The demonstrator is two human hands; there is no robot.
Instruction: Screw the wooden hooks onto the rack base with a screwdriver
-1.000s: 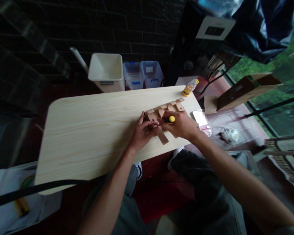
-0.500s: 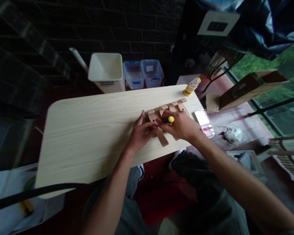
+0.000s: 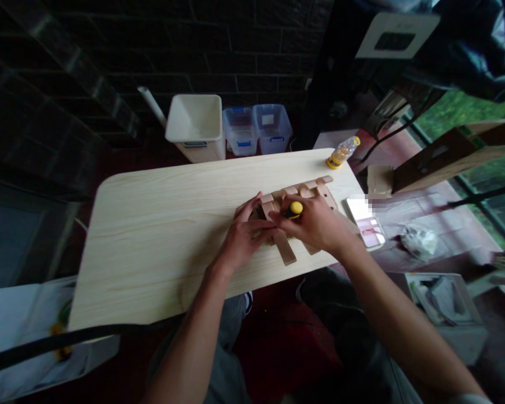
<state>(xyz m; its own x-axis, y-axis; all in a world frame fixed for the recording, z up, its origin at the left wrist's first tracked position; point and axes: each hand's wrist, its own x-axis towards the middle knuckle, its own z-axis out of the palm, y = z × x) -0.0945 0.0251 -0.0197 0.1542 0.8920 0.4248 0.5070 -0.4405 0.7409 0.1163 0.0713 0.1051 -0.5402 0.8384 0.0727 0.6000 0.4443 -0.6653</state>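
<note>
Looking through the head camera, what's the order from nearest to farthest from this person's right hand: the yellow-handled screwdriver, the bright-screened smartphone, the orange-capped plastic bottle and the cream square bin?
In the head camera view, starting from the right hand:
1. The yellow-handled screwdriver: gripped in that hand.
2. The bright-screened smartphone: to the hand's right.
3. The orange-capped plastic bottle: at the table's far edge.
4. The cream square bin: beyond the table.

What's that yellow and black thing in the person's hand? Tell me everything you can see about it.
It looks like a screwdriver, though its shaft and tip are hidden. Only the rounded end of the handle shows: glossy yellow with black below it, plastic by its look. The person's right hand grips it, fingers wrapped around it, above a slatted wooden assembly lying on a pale wood-grain table. The left hand is close beside it.
</note>
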